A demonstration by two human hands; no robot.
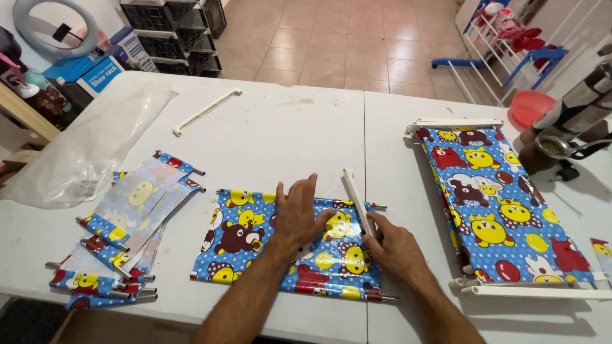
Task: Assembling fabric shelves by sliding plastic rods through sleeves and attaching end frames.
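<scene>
Hands at the desk's near edge, centre. Left hand (298, 213) lies flat, fingers spread, pressing on a blue cartoon-print fabric panel (255, 245) and gripping nothing. Right hand (392, 245) rests at the panel's right end, fingertips pinching the lower part of a white plastic bar (357, 197) that stands tilted there. Stack of similar panels (124, 239) lies toward the left edge; an assembled printed shelf section (494, 210) lies toward the right edge.

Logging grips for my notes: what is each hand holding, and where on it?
Right hand pinches the white plastic bar at its lower end. Left hand holds nothing; it presses flat on the cartoon-print sheet.
</scene>
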